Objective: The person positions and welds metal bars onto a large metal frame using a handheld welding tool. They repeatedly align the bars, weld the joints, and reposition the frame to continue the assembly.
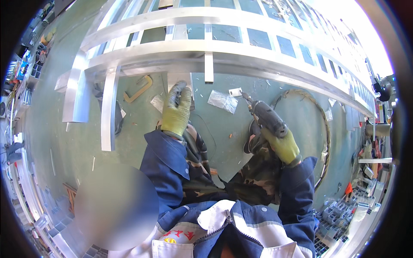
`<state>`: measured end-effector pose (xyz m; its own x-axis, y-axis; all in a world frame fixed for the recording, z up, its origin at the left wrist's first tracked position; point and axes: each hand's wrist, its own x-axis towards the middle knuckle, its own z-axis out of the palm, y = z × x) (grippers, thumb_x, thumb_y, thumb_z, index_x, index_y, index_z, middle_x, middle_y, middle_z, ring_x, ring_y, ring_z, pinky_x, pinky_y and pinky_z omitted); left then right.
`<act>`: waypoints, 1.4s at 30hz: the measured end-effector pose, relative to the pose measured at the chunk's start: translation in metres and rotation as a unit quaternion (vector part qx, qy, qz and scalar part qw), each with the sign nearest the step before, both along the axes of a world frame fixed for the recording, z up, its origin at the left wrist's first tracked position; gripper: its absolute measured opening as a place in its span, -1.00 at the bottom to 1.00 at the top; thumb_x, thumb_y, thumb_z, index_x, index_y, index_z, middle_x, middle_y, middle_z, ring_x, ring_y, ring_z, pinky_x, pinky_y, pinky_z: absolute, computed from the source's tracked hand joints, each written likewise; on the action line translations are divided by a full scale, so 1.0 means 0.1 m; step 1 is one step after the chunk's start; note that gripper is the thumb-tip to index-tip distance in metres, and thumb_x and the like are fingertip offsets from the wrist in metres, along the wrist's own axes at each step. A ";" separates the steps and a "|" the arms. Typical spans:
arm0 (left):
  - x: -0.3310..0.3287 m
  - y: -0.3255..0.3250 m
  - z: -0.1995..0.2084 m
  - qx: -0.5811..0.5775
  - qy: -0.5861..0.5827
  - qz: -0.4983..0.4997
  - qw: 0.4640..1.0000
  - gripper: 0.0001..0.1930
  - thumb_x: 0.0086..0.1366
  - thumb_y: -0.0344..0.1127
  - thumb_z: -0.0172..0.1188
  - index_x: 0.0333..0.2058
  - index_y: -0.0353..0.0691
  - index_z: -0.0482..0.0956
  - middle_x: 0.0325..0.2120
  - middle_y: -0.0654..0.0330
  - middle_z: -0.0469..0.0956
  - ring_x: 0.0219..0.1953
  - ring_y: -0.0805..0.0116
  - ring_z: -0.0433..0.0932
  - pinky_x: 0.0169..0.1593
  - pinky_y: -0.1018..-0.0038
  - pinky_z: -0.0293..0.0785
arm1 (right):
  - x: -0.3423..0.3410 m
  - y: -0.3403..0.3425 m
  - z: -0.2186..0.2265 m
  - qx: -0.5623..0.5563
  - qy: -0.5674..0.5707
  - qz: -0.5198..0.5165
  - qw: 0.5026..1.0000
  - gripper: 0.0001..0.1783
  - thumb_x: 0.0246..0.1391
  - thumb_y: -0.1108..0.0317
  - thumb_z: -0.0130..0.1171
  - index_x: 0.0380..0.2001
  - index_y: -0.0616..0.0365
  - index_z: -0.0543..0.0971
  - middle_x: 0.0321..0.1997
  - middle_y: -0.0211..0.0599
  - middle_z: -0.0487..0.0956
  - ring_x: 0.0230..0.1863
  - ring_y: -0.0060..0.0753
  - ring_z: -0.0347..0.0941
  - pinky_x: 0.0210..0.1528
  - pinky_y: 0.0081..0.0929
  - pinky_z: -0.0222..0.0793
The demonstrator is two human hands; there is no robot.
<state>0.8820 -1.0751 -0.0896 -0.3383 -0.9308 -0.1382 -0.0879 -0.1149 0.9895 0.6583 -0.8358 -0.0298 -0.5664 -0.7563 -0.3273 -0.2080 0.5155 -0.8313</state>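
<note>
My right hand point(282, 146), in a yellow-green work glove, grips a dark power drill point(269, 117). Its bit end points away and slightly left, toward the metal frame. My left hand point(177, 109) wears a matching glove with dark fingertips. Its fingers are drawn together beside an upright aluminium profile point(176, 78) under the frame's near rail. Whatever lies between those fingers is too small or hidden to make out. Ahead of both hands spans a large silvery aluminium frame point(241, 53) of rails and crossbars. One short bar point(208, 69) juts down from its near rail.
A yellow-brown C-shaped clamp point(138, 89), a clear plastic bag point(223, 101) and a coiled cable or hose point(323, 129) lie on the green floor. Two profile ends point(109, 116) stick out toward me at left. Trays of parts point(340, 215) stand at lower right. A blurred patch covers the lower left.
</note>
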 end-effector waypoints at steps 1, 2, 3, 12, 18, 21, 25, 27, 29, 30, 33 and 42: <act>-0.06 0.00 -0.05 0.021 0.002 -0.012 1.000 -0.61 0.49 -0.12 0.23 0.14 -0.24 0.58 -0.27 0.34 0.60 -0.30 0.61 0.49 -0.22 0.64 0.45 | -0.02 0.01 0.01 0.014 -0.026 -0.004 1.000 -0.55 0.20 0.10 0.30 0.01 0.19 0.63 -0.32 -0.32 0.68 -0.36 -0.54 0.56 -0.25 -0.47 0.48; -0.10 0.00 -0.12 0.042 0.000 -0.020 0.999 -0.64 0.51 -0.14 0.20 0.11 -0.24 0.60 -0.28 0.32 0.62 -0.32 0.60 0.53 -0.22 0.62 0.49 | -0.04 0.00 0.05 0.029 -0.056 -0.005 0.998 -0.55 0.20 0.11 0.30 0.02 0.19 0.62 -0.33 -0.33 0.68 -0.36 -0.54 0.57 -0.25 -0.47 0.48; -0.15 0.00 -0.16 0.064 -0.002 -0.029 0.998 -0.67 0.52 -0.15 0.18 0.08 -0.25 0.62 -0.29 0.30 0.65 -0.33 0.58 0.57 -0.22 0.59 0.52 | -0.06 -0.02 0.06 0.045 -0.086 -0.006 0.995 -0.55 0.20 0.12 0.30 0.04 0.19 0.61 -0.35 -0.34 0.68 -0.37 -0.54 0.57 -0.26 -0.47 0.48; 0.13 -0.28 -0.12 0.206 0.113 0.110 0.966 -0.13 0.42 0.55 -0.39 -0.66 -0.15 0.37 -0.56 0.07 0.48 -0.52 0.26 0.46 -0.35 0.41 0.41 | -0.55 -0.39 -0.42 -0.055 -0.296 0.045 0.952 -0.52 0.41 0.29 0.05 0.31 0.24 0.45 -0.13 -0.27 0.67 -0.44 -0.52 0.52 -0.36 -0.53 0.43; 0.16 -0.20 0.35 0.180 0.092 0.108 0.973 -0.06 0.40 0.57 -0.51 -0.73 -0.17 0.39 -0.59 0.07 0.44 -0.51 0.20 0.46 -0.32 0.38 0.38 | -0.79 -0.64 -0.56 -0.040 -0.284 0.111 0.951 -0.44 0.44 0.13 0.04 0.33 0.28 0.42 0.25 -0.18 0.53 0.10 -0.40 0.47 0.10 -0.43 0.37; 0.07 -0.22 0.58 0.208 0.095 0.098 0.969 -0.07 0.40 0.58 -0.51 -0.62 -0.18 0.45 -0.50 0.12 0.52 -0.47 0.32 0.48 -0.26 0.45 0.42 | -0.93 -0.77 -0.37 0.023 -0.303 0.118 0.945 -0.49 0.42 0.21 0.10 0.31 0.24 0.44 0.30 -0.11 0.50 0.22 -0.34 0.45 0.29 -0.33 0.29; -0.03 -0.19 1.06 0.241 0.031 0.184 0.952 -0.11 0.47 0.49 -0.45 -0.74 -0.15 0.35 -0.55 0.09 0.47 -0.50 0.25 0.46 -0.25 0.39 0.41 | -1.03 -0.86 0.14 0.090 -0.342 0.106 0.929 -0.46 0.39 0.14 0.18 0.30 0.21 0.45 -0.04 -0.23 0.67 -0.25 -0.51 0.56 -0.13 -0.46 0.46; 0.08 0.06 1.22 0.270 0.028 0.196 0.942 -0.33 0.54 0.27 -0.13 -0.53 -0.19 0.53 -0.48 0.12 0.54 -0.41 0.36 0.51 -0.23 0.46 0.43 | -1.04 -0.89 0.51 0.065 -0.285 0.125 0.948 -0.41 0.37 0.03 0.21 0.27 0.21 0.48 -0.37 -0.38 0.65 -0.47 -0.59 0.47 -0.38 -0.51 0.37; 0.15 0.43 1.28 0.309 -0.075 0.196 0.928 -0.49 0.54 0.13 0.04 -0.31 -0.23 0.65 -0.37 0.14 0.60 -0.30 0.43 0.55 -0.16 0.53 0.46 | -0.99 -0.99 1.07 0.070 -0.259 0.144 0.952 -0.40 0.36 -0.02 0.21 0.25 0.21 0.49 -0.44 -0.39 0.62 -0.45 -0.56 0.49 -0.38 -0.49 0.38; 0.08 0.53 1.50 0.427 -0.053 0.227 0.874 -0.63 0.50 -0.14 0.19 0.12 -0.26 0.56 -0.14 0.21 0.62 -0.09 0.49 0.56 0.01 0.56 0.48 | -1.08 -0.91 1.17 0.087 -0.257 0.163 0.948 -0.34 0.34 -0.10 0.20 0.24 0.23 0.49 -0.39 -0.31 0.65 -0.44 -0.54 0.51 -0.37 -0.47 0.41; 0.46 1.59 1.05 0.301 -0.157 0.068 0.938 -0.47 0.36 -0.44 0.24 0.30 -0.22 0.44 0.01 0.23 0.60 0.00 0.47 0.55 0.08 0.51 0.49 | -0.99 -1.32 1.75 0.151 -0.243 0.187 0.940 -0.25 0.28 -0.15 0.24 0.25 0.26 0.47 -0.27 -0.21 0.69 -0.46 -0.49 0.54 -0.38 -0.45 0.44; 0.05 1.98 1.31 0.590 -0.053 0.229 0.773 -0.67 0.46 -0.05 0.21 -0.08 -0.22 0.66 -0.56 0.22 0.67 -0.59 0.37 0.60 -0.42 0.50 0.52 | -0.49 -2.24 2.45 0.152 -0.149 0.277 0.937 -0.51 0.36 0.20 0.13 0.25 0.20 0.49 -0.35 -0.22 0.66 -0.51 -0.46 0.57 -0.43 -0.49 0.45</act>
<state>0.8874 -0.8768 0.0416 0.0595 -0.1548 -0.9861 0.1559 -0.9743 0.1624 0.6090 -1.0601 0.2155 0.0366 -0.7531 -0.6569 -0.2960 0.6197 -0.7269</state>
